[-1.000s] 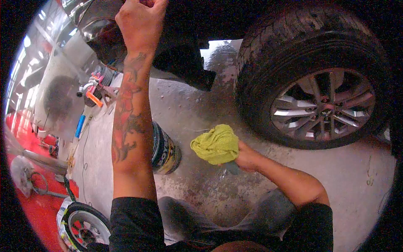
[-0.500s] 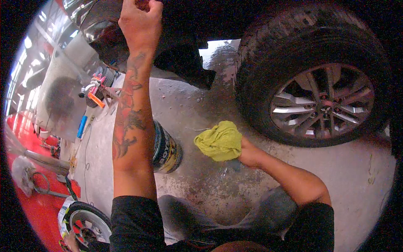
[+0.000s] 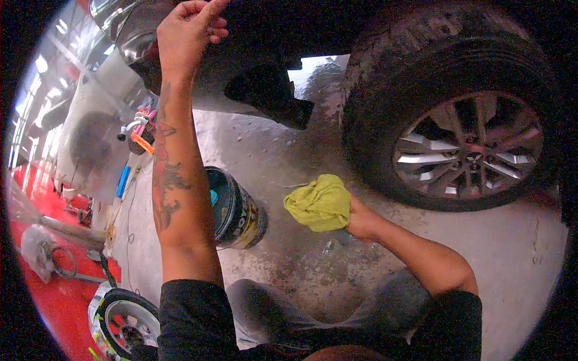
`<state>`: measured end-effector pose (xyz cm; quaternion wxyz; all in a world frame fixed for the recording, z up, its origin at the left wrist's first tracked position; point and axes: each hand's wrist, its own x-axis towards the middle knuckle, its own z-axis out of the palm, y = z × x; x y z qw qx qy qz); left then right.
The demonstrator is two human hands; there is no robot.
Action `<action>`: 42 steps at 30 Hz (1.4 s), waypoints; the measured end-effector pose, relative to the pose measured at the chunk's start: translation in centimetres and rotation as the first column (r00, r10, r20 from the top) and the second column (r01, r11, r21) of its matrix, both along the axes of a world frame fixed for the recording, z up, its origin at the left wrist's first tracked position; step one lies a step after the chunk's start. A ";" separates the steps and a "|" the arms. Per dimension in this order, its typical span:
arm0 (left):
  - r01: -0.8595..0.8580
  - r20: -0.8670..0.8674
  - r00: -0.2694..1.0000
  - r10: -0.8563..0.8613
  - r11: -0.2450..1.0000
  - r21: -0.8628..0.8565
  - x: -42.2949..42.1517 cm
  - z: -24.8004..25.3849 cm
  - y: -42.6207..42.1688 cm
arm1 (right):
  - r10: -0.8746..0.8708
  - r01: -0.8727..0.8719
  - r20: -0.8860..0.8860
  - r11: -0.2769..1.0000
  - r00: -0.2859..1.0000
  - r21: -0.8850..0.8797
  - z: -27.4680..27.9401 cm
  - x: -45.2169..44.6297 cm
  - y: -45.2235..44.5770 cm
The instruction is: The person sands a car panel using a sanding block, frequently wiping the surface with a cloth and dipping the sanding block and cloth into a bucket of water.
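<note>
My left hand [image 3: 189, 33] is raised at the top edge, close to the dark underside of the vehicle body [image 3: 265, 36]. Its fingers are curled, thumb and forefinger drawn together; whatever is between them is too dark to make out. A bunched yellow-green cloth [image 3: 319, 203] is gripped in my right hand [image 3: 362, 221], over the concrete floor and left of the large wheel [image 3: 469, 144]. The cloth hides most of the right fingers. Beside my left forearm stands a dark bucket [image 3: 250, 219] with printed lettering, something teal inside, partly covered by the arm.
At lower left lies another wheel [image 3: 129, 322] with tape or paper around it. Farther left are a red floor area [image 3: 36, 192], a blue object [image 3: 123, 182] and an orange tool-like piece [image 3: 142, 143]. A thin cable runs across the floor.
My left hand has shifted left, its lower fingers now showing. More of the bucket's opening is visible beside the forearm. The right hand keeps the cloth in nearly the same place.
</note>
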<state>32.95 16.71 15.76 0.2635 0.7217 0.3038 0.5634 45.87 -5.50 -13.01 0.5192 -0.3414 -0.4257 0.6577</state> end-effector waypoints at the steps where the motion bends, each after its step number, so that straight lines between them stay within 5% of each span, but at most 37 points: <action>1: 0.034 0.003 0.999 -0.034 0.999 0.016 -0.1 0.0 0.3 | 0.004 -0.004 -0.004 1.000 1.000 -0.008 0.0 0.0 0.1; 27: -0.034 -0.122 0.992 0.033 0.999 0.001 0.0 1.1 -0.8 | 0.048 -0.048 0.026 0.999 0.999 -0.014 -1.0 -0.2 0.9; 29: 0.056 -0.121 0.992 -0.042 0.992 0.113 -0.4 0.8 -0.5 | 0.007 -0.005 0.029 0.997 1.000 -0.071 -0.7 -0.3 0.8; 38: -0.028 -0.110 0.992 0.063 0.954 0.298 0.3 0.1 -1.1 | 0.076 -0.079 0.168 0.997 0.983 0.011 -1.3 -0.1 1.6; 42: -0.145 -0.123 0.976 0.179 0.958 0.248 0.6 0.5 -1.0 | 0.091 -0.095 0.123 0.995 0.988 0.024 -3.3 -0.2 2.3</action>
